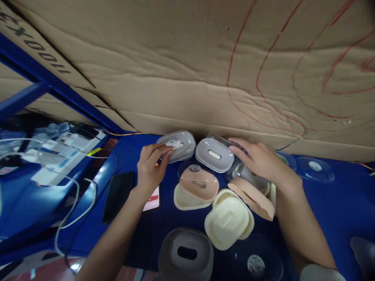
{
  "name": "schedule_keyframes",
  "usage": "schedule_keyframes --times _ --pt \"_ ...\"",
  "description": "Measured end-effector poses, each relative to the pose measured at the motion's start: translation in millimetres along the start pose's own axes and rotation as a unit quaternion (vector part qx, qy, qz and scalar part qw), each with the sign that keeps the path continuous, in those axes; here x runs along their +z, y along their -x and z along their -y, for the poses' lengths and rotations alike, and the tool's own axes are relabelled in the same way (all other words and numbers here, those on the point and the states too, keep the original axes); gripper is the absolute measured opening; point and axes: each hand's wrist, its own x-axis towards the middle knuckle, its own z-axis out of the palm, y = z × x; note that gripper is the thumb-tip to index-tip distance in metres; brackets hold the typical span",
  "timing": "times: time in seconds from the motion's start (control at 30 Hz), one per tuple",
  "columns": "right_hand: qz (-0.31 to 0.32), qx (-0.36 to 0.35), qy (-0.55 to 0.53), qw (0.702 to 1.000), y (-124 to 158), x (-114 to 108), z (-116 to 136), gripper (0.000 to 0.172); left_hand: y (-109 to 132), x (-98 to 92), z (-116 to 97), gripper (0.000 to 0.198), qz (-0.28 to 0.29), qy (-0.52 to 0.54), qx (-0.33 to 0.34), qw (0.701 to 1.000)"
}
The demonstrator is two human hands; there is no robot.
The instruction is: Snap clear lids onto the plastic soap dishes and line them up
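My left hand (pixel 150 164) is closed at a grey soap dish (pixel 187 146) under a clear lid, thumb and fingertips together beside its round label (pixel 174 143). My right hand (pixel 258 158) has its thumb and fingers around the edge of a clear lid (pixel 220 138), partly hidden behind a second grey soap dish (pixel 214 155) with a pale oval bar in its middle. Beneath my right hand lie another grey piece (pixel 258 180) and a tilted peach soap dish part (pixel 253 199). A peach piece under a labelled clear cover (pixel 199 183) rests on a cream tray (pixel 187 200).
Cream pieces (pixel 228 224) are stacked near the middle. A grey slotted part (pixel 186 253) and a labelled clear lid (pixel 256 259) lie in front. Another clear lid (pixel 315 169) is at right. Phones (pixel 117 197), cables and a power strip (pixel 58 168) occupy the left. Cardboard (pixel 175 78) stands behind.
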Motion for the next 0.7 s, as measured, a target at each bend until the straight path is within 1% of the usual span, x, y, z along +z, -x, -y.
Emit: schedule_keyframes --times 0.03,0.07,0.1,0.17,0.2,0.27,0.3,0.37,0.43,0.5,0.6,0.67,0.7 --pt "-0.014 0.021 0.02 0.999 4.9 -6.2 0.5 0.044 0.8 0.8 -0.5 0.014 -0.001 -0.004 -0.003 1.0" --pt "-0.033 0.033 0.044 0.998 8.6 -11.4 2.7 0.042 1.2 2.1 -0.2 0.02 0.01 -0.01 -0.002 1.0" --pt "-0.053 0.031 0.065 0.996 11.2 -14.8 6.6 0.039 1.5 3.6 0.7 0.03 0.03 -0.015 -0.001 0.999" --pt "-0.07 -0.011 0.08 0.994 13.3 -14.0 19.3 0.033 1.7 6.8 4.1 0.05 0.064 -0.013 0.002 0.998" --pt "-0.059 -0.042 0.074 0.995 13.3 -9.5 27.2 0.031 1.7 7.8 6.2 0.054 0.071 -0.007 0.001 0.997" --pt "-0.018 -0.093 0.066 0.993 12.0 6.0 43.0 0.031 1.5 7.7 9.3 0.05 0.062 0.006 -0.009 0.998" --pt "0.002 -0.104 0.076 0.992 11.0 15.3 49.5 0.034 1.3 6.7 9.8 0.045 0.052 0.008 -0.013 0.999" --pt "0.03 -0.091 0.111 0.989 8.5 31.4 57.1 0.045 0.8 3.5 8.5 0.038 0.033 0.01 -0.028 0.999" --pt "0.042 -0.07 0.138 0.987 6.3 38.9 56.6 0.048 0.6 1.1 4.9 0.036 0.009 0.025 -0.044 0.999" --pt "0.043 -0.067 0.134 0.988 5.5 35.9 49.8 0.044 1.7 1.5 1.2 0.035 -0.012 0.057 -0.067 0.996" --pt "0.037 -0.067 0.097 0.992 7.4 19.5 35.0 0.04 5.8 7.4 -2.3 0.037 -0.03 0.104 -0.11 0.988" --pt "0.038 -0.059 0.068 0.995 9.2 8.3 25.8 0.037 9.0 12.1 -3.6 0.031 -0.036 0.103 -0.112 0.988" --pt "0.041 -0.055 0.054 0.996 9.9 3.8 21.9 0.037 10.3 13.8 -4.2 0.025 -0.037 0.096 -0.098 0.99"
